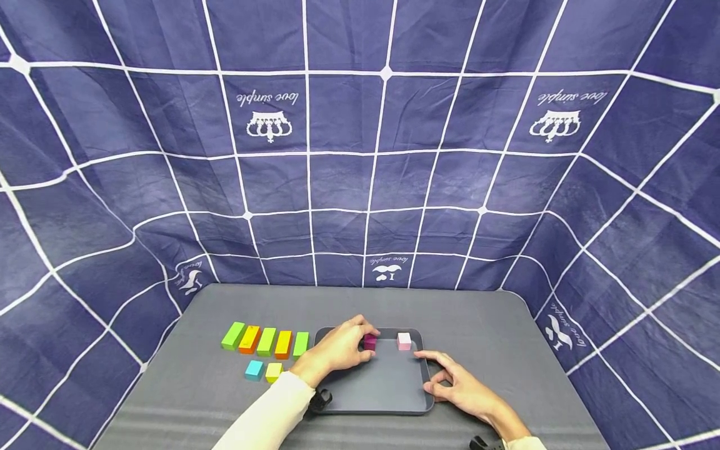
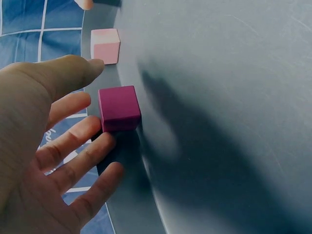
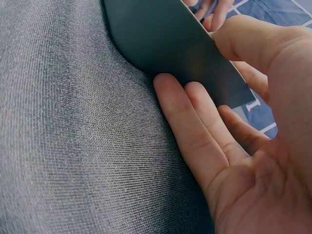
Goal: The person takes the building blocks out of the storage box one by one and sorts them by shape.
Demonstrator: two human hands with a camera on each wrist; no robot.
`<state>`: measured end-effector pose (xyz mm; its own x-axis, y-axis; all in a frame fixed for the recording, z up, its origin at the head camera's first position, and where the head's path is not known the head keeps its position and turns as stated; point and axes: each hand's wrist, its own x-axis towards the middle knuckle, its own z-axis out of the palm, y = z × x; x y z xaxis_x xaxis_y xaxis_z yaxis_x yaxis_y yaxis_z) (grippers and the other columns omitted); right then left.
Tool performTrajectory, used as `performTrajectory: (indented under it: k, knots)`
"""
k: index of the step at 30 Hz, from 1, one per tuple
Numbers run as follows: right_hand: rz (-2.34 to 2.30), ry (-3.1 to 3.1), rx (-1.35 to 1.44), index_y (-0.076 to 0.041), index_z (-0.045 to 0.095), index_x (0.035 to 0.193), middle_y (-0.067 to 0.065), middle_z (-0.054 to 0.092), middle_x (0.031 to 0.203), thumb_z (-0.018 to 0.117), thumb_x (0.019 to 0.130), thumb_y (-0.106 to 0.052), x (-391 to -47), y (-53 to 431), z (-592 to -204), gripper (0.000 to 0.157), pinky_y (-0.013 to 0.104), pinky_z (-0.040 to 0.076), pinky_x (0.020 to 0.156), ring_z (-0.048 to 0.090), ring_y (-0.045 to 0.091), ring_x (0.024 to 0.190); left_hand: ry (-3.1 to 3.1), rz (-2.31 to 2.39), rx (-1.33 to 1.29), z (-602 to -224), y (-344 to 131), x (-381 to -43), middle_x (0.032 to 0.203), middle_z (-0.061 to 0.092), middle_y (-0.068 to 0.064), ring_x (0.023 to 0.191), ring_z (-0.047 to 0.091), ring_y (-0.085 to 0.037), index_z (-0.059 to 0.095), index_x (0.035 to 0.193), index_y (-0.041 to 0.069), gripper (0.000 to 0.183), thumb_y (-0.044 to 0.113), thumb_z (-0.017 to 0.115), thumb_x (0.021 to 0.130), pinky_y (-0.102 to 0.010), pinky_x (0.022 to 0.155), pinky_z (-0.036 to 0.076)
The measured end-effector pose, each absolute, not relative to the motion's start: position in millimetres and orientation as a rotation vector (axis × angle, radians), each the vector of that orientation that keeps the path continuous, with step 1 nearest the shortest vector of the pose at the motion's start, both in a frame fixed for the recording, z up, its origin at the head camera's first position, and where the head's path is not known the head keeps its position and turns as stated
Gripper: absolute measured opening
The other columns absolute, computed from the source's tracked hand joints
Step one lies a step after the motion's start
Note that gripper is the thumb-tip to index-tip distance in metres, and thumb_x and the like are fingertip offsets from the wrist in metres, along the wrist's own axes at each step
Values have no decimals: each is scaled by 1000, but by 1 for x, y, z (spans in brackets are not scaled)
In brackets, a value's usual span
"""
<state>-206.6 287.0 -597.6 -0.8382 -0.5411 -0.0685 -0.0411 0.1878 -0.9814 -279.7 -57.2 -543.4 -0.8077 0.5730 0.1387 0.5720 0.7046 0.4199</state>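
A magenta cube (image 1: 369, 342) (image 2: 119, 108) sits in the grey tray (image 1: 388, 381) by its far wall. Around it is my left hand (image 1: 343, 347) (image 2: 58, 141), fingers spread beside the cube and the thumb apart from it. To the right along the same wall stands a pale pink cube (image 1: 404, 341) (image 2: 105, 47). My right hand (image 1: 461, 387) (image 3: 243, 161) holds the tray's right side, thumb over the rim and several fingers against the outer wall. Its index finger reaches toward the pink cube without touching it.
Left of the tray, several green and orange-yellow blocks (image 1: 267, 342) stand in a row on the grey table (image 1: 185, 400). In front of them are a blue cube (image 1: 254, 370) and a yellow cube (image 1: 274, 372). A blue checked cloth (image 1: 349, 181) hangs behind.
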Motion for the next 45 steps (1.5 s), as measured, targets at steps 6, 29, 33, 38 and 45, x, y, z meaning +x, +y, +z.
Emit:
performTrajectory:
  k: [6,29,33,38,45]
  knots:
    - [-1688,2085,-529,-3,43,176,39,53,144,76,112,-9,-205,287,-600,72,29,69,98,82,17,113,2892,712,1010,-543,-56,-281,128,76,-3,107,74,-18,85,137,13,42,23,96,97,-39,99,65]
    - [-1726,2061,-570,2,40,175,40,66,130,74,113,-6,-209,289,-597,71,30,69,97,82,17,111,2837,897,1317,-609,-67,-331,108,72,10,92,59,4,89,121,27,43,11,102,83,-17,81,55]
    - [-1722,2062,-570,1,41,175,40,58,140,74,112,-6,-208,287,-598,72,30,70,97,82,17,112,2802,911,1305,-597,-68,-322,106,76,6,87,62,-1,88,121,22,39,8,100,86,-19,77,55]
    - [-1717,2068,-547,-1,42,175,40,46,149,76,112,-6,-207,286,-599,72,30,70,97,82,17,113,2792,862,1176,-560,-65,-297,108,78,-2,90,68,-15,88,122,14,34,2,96,92,-23,80,55]
    - [-1684,2091,-556,-1,42,175,26,72,128,76,112,-9,-205,287,-597,71,29,69,96,82,18,111,2781,910,1241,-574,-69,-304,105,76,3,87,61,-3,88,120,18,33,5,96,91,-21,78,55]
